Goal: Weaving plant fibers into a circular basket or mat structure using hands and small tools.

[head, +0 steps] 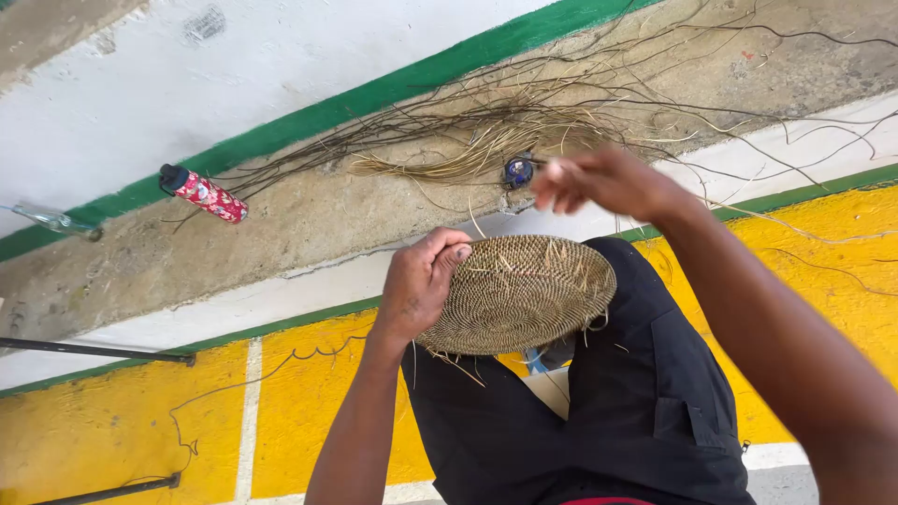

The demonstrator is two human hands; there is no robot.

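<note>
A round woven basket (524, 295) of brown fibre rests on my lap, its coiled surface facing up with loose strand ends sticking out. My left hand (421, 281) grips its left rim, thumb over the edge. My right hand (603, 182) is raised above and beyond the basket, blurred, with fingers pinched together on what looks like a thin fibre strand that is hard to make out.
A bundle of long dry fibres (505, 140) lies spread on the concrete step ahead. A red patterned bottle (204, 194) lies on its side to the left. A small dark round object (518, 171) sits by the fibres. Yellow painted floor (309, 402) surrounds my legs.
</note>
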